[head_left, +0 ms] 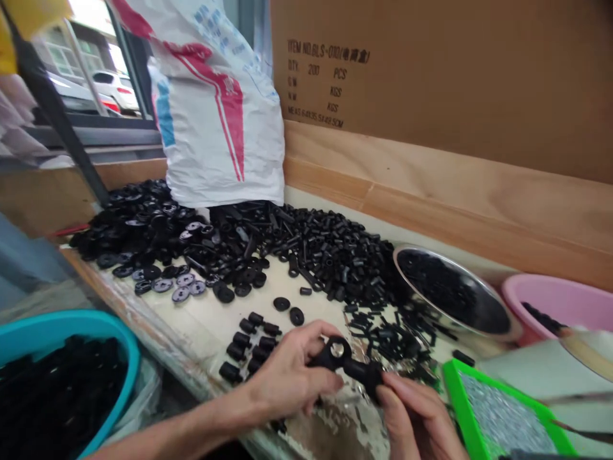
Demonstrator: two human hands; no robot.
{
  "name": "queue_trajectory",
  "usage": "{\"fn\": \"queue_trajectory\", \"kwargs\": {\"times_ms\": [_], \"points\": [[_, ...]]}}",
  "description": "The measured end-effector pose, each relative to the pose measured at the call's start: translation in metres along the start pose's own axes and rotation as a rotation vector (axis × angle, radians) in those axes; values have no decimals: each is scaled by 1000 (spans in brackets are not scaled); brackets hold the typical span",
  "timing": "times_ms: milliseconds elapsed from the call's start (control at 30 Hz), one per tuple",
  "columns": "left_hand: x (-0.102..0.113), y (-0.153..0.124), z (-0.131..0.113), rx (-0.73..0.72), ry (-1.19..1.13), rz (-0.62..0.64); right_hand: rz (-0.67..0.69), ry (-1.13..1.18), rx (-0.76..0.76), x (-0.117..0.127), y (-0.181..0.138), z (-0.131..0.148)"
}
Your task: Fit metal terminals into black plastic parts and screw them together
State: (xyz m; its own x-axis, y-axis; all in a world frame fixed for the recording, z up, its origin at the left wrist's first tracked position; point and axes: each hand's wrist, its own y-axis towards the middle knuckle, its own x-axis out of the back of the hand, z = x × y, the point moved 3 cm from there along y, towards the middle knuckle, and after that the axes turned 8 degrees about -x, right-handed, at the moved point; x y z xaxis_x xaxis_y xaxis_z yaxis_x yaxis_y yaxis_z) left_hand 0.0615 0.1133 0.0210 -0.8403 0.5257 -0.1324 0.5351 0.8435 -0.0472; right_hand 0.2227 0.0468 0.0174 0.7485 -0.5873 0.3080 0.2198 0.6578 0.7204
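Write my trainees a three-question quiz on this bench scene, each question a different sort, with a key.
1. True or false: the left hand and the right hand both hold one black assembly.

2. Which is green? A) the metal bowl; B) the tray beside the right hand; C) the sack.

3. Fill the gap: the brown cardboard reads "QTY. ___ PCS".

Key: 1. True; 2. B; 3. 200
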Motion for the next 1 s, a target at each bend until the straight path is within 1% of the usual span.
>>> {"fn": "queue_trajectory", "kwargs": {"times_ms": [33, 67, 100, 167, 200, 300, 400, 467, 600, 667, 833, 933, 1000], "points": [[-14, -7, 6, 25, -105, -10, 10, -18, 24, 1, -1, 3], [-24, -11, 12, 38, -165, -26, -16, -37, -20, 2, -4, 4], [-32, -14, 16, 30, -195, -45, -80, -42, -78, 5, -7, 4], [-40, -15, 20, -16, -220, -57, -132, -57, -120, 6, -14, 5], [-42, -15, 21, -40, -226, -59, -133, -74, -106, 6, -17, 7], [-47, -15, 21, -74, -229, -77, -108, -174, -59, 5, -20, 13], [-50, -18, 19, -85, -194, -125, -147, -227, -123, 4, -21, 16], [-51, -19, 19, -89, -162, -152, -162, -223, -154, 3, -22, 17], [-52, -22, 23, -54, -114, -173, -162, -227, -159, 0, -25, 16], [-52, -23, 26, -58, -53, -194, -171, -227, -163, -1, -25, 15], [-52, -26, 26, -128, 161, -246, -136, -229, -153, -2, -24, 14], [-54, -27, 23, -165, 202, -238, -118, -239, -144, -3, -26, 11], [-56, -27, 22, -189, 211, -235, -135, -231, -167, -4, -28, 8]]}}
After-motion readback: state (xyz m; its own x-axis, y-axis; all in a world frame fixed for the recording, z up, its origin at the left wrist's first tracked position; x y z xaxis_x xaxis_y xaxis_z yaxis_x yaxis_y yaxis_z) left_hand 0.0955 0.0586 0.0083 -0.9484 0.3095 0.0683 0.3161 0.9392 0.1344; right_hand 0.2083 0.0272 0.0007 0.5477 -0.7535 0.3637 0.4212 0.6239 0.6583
